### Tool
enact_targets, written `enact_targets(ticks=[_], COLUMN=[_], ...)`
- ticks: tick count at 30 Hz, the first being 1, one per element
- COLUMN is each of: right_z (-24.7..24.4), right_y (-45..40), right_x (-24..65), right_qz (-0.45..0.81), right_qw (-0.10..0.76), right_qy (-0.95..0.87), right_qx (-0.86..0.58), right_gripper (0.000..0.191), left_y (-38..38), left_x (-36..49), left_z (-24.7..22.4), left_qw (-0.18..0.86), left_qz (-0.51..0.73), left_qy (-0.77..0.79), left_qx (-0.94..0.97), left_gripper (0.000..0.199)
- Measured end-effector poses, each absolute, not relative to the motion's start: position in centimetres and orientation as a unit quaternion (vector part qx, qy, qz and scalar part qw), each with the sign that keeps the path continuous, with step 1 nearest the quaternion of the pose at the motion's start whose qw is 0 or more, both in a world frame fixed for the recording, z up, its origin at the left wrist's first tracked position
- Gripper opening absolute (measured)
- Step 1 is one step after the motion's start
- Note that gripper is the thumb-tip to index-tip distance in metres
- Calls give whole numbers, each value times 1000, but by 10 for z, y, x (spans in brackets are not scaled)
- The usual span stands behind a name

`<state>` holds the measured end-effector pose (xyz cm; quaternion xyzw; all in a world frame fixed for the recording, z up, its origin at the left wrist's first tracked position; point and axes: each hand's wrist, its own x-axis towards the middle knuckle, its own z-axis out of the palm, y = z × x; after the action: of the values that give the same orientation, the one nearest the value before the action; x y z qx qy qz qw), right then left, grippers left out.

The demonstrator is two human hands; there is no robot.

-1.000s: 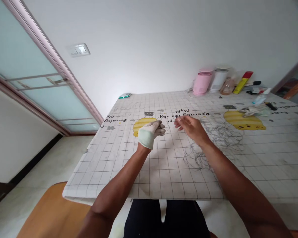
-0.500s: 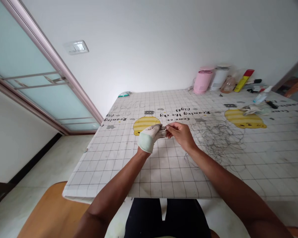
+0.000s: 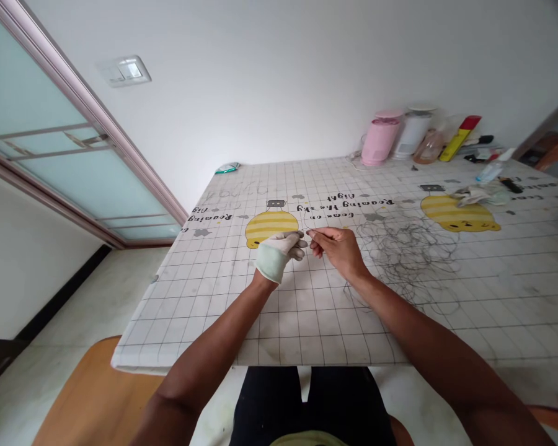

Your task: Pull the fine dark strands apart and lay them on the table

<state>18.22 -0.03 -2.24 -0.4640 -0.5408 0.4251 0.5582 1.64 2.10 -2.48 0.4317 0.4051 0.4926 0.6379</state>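
My left hand, in a white work glove with a pale green cuff, is closed in a pinch above the table. Facing it, my bare right hand also pinches, thumb against forefinger. Only a small gap separates the two sets of fingertips. A fine dark strand seems to run between and above them, too thin to trace fully. To the right of my right hand, a loose tangle of thin dark wire-like strands spreads over the checked tablecloth, partly behind my right forearm.
Along the wall stand a pink cylinder, a white cylinder, an amber bottle and a yellow can with a red cap. A crumpled glove and a clear spray bottle lie at right. A wooden stool is at lower left.
My fingertips have drawn slightly apart, leaving a small gap between the hands. The camera view has shifted a little. The strand tangle looks unchanged.
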Motion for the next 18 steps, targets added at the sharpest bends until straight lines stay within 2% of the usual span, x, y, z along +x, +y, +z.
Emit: enact_targets(ticks=[4, 12, 18], right_z=[-25, -36, -39], right_y=[-2, -6, -9], right_x=[184, 184, 179], right_qz=[409, 339, 335], right_qw=[537, 505, 499], right_qy=[-555, -602, -617], right_qx=[-486, -518, -508], right_gripper=[30, 30, 32], left_y=[25, 24, 24], left_x=[13, 6, 8], left_z=[-32, -33, -37], left_qw=[660, 627, 645], left_qz=[472, 450, 445], left_qy=[394, 402, 396], left_qx=[431, 492, 479], left_gripper=[24, 29, 34])
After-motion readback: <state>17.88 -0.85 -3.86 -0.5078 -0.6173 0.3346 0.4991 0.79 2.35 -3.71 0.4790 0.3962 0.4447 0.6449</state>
